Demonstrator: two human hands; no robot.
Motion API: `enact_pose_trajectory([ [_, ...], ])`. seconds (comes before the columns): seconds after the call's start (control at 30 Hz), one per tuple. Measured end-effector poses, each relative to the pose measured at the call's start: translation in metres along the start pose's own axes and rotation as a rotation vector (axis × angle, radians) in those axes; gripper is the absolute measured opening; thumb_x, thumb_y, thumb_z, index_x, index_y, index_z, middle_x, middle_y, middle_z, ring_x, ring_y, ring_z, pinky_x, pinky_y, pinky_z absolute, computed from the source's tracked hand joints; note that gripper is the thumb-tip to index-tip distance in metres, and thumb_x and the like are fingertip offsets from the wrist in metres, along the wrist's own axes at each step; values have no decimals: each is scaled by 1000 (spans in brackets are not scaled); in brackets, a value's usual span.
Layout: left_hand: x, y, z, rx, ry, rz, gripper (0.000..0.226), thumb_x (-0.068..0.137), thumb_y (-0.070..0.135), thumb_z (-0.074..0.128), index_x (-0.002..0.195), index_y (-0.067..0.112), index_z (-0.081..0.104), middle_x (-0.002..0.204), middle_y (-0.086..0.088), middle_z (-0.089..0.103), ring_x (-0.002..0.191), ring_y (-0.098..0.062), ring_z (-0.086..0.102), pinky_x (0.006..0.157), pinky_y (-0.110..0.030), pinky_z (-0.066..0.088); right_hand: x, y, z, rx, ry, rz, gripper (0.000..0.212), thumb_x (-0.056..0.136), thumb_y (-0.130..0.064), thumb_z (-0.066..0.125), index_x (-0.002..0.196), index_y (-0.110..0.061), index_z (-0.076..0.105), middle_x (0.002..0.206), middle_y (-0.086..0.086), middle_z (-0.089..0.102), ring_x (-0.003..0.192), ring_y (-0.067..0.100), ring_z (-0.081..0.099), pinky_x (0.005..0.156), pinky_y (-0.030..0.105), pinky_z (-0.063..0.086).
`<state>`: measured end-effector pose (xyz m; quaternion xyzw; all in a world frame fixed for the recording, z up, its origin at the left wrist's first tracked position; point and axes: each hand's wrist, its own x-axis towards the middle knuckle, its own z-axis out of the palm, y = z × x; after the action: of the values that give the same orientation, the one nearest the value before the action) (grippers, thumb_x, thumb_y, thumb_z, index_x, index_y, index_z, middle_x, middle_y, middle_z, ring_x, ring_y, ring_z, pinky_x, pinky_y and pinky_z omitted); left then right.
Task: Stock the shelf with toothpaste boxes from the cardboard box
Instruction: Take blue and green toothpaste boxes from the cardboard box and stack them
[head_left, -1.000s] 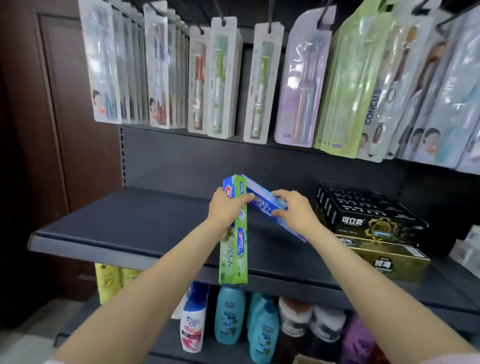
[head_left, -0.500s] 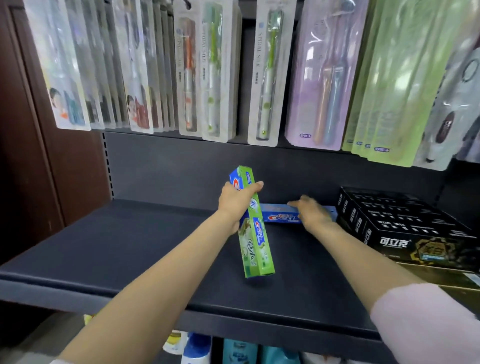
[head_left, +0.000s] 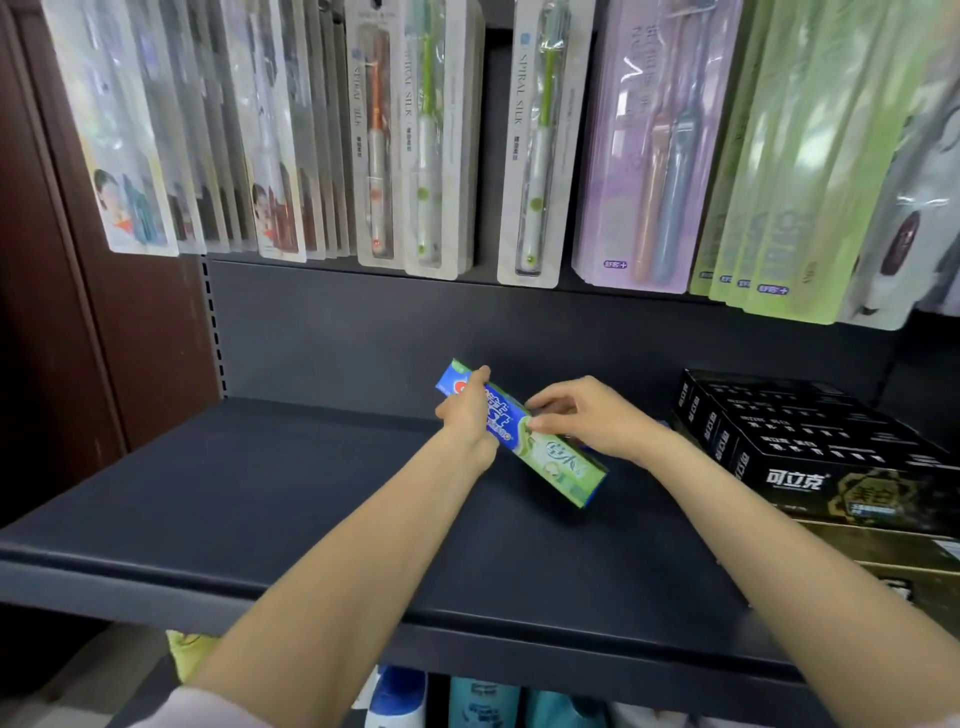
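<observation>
A green and blue toothpaste box (head_left: 551, 458) hangs tilted just above the dark shelf (head_left: 260, 493), its blue end up and to the left. My left hand (head_left: 467, 415) grips that upper end. My right hand (head_left: 592, 421) pinches the box's middle from the right with thumb and fingertips. Under my right hand a thin strip of a blue toothpaste box (head_left: 586, 442) shows, lying at the back of the shelf; most of it is hidden. The cardboard box is out of view.
Stacked black toothpaste cartons (head_left: 810, 441) sit on gold ones (head_left: 883, 551) at the shelf's right. Toothbrush packs (head_left: 426, 135) hang in rows above. Bottles (head_left: 400, 696) stand on the shelf below. A brown wooden panel (head_left: 52, 312) borders the left side.
My right hand left the blue box lying at the back of the shelf and came to the green box. The green box swung from nearly upright to a slant, its lower end now pointing right.
</observation>
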<state>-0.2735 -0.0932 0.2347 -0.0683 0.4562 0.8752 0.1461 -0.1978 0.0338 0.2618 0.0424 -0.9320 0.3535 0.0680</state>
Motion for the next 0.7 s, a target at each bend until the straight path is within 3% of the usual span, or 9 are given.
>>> enact_pose_trajectory([
  [0.07,-3,0,-4,-31,-54,14,59,88,32,63,134,4,38,116,-17,60,90,-29,64,79,-47,56,1,5,-5,0,32,27,35,86,-16,67,120,-12,61,107,11,69,81,9,62,64,9,45],
  [0.13,-3,4,-13,-18,-106,39,62,91,27,60,140,5,30,108,-16,60,84,-25,64,67,-41,58,-1,11,-10,-55,68,34,38,87,-10,64,124,-12,59,115,13,66,96,15,62,87,23,49],
  [0.2,-5,9,-22,44,-183,64,69,91,16,60,146,15,18,101,-13,59,83,-23,64,75,-42,56,-3,16,-12,-129,77,31,39,89,-8,60,127,-16,59,118,10,64,102,14,58,93,30,44],
  [0.27,-9,12,-26,202,-232,134,75,90,9,61,146,27,15,108,-14,60,83,-19,64,77,-39,56,-1,18,-14,-214,71,16,39,93,-8,54,129,-20,57,120,5,64,103,12,56,89,28,42],
  [0.37,-4,12,-22,527,-201,271,57,87,4,64,137,18,40,127,-18,55,91,-20,64,74,-32,59,10,21,-20,-395,138,15,40,96,-9,47,132,-25,54,125,4,55,114,19,52,92,27,41],
  [0.43,4,14,-12,688,-156,345,53,85,2,65,134,13,46,130,-16,55,103,-24,63,83,-38,57,18,25,-24,-483,214,30,43,97,-10,43,133,-31,52,127,2,50,114,22,50,96,38,45],
  [0.6,12,10,24,994,-66,523,75,88,10,64,150,16,22,143,-13,44,132,-28,43,109,-36,38,27,39,-30,-590,401,56,40,98,-11,45,134,-27,51,126,5,51,114,27,53,94,39,46],
  [0.7,15,-3,30,1062,-81,451,68,91,8,58,147,11,20,136,-18,49,124,-31,50,99,-34,44,28,51,-26,-593,435,150,37,97,-11,47,131,-23,55,131,8,46,121,28,44,100,38,38],
])
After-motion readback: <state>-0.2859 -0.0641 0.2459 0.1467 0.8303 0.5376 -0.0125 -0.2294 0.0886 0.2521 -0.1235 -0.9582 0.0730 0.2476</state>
